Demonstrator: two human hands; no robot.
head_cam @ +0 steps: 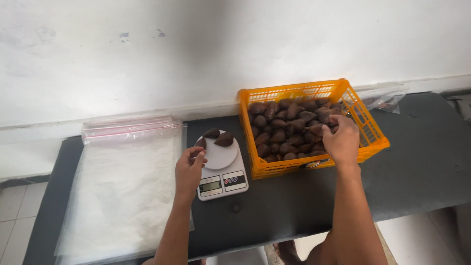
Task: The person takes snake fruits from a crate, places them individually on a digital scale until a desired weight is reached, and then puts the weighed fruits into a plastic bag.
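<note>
Brown scaly fruits (284,130) fill the orange crate (365,122), frame centre-right; two more lie on the white scale (223,169). Right hand (342,140) fingers closed on one in the crate; left hand (190,167) pinches another at the scale's edge. Judged light, firm, rough-skinned; grip round the middle. Dark bench (422,172), clear bags (122,186) left, white wall.

Clear zip bags (125,186) stacked on the dark table (422,167), white wall (235,44) behind.
</note>
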